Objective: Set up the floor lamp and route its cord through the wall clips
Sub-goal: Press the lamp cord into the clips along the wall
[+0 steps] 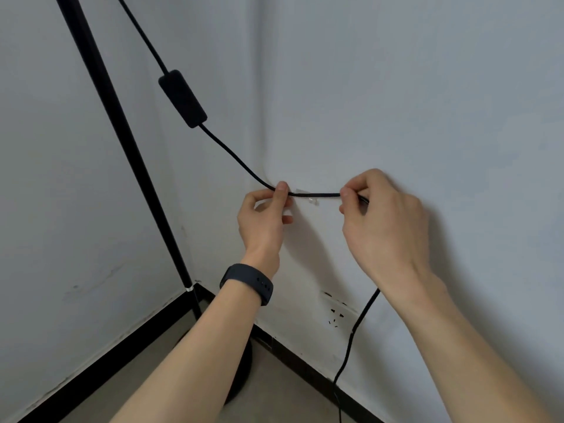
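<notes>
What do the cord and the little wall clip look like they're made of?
The cord looks fabric-braided, matte black: a fine woven texture shows along it. The wall clip seems clear glossy plastic, as the wall shows through it and it catches highlights; it is too small to be sure.

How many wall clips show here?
1: a clear clip on the wall under the cord, between the two hands. Others may be hidden behind them.

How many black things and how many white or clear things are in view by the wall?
Black: 3, the lamp pole, cord, wristband
White or clear: 2, the wall clip, outlet
Total: 5
</notes>
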A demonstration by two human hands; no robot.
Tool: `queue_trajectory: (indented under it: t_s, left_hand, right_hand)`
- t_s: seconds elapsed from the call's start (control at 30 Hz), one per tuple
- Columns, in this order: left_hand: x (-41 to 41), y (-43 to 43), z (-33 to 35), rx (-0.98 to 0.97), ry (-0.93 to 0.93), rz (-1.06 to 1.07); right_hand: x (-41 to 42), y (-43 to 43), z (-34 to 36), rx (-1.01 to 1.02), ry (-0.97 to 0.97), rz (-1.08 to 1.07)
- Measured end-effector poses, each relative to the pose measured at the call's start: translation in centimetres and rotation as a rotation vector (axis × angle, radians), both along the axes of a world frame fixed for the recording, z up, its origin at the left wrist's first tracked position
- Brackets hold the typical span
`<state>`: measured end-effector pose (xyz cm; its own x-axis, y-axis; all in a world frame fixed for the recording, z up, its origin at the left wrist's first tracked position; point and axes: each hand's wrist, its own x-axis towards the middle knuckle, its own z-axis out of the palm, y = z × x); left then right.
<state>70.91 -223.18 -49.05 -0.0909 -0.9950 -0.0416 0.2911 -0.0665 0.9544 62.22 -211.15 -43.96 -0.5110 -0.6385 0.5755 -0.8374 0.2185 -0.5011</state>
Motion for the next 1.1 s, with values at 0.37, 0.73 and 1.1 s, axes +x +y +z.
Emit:
queue_trajectory:
  t_s: [0.37,0.73,1.1]
  left_hand:
    - [-0.4,2.8,-0.5,-0.021,-0.015,-0.043]
    - [-0.9,5.9,-2.6,-0.223,-0.220,-0.259]
    - [-3.9,7.6,-1.7,-0.111,-0.086,-0.093]
  right_hand:
    - [1.0,1.7,-4.5,0.112,0.016,0.066]
    - [-2.3,6.3,-6.3,0.403,-0.518,0.298]
    - [-4.4,10.7,-0.7,0.238,-0.256,0.049]
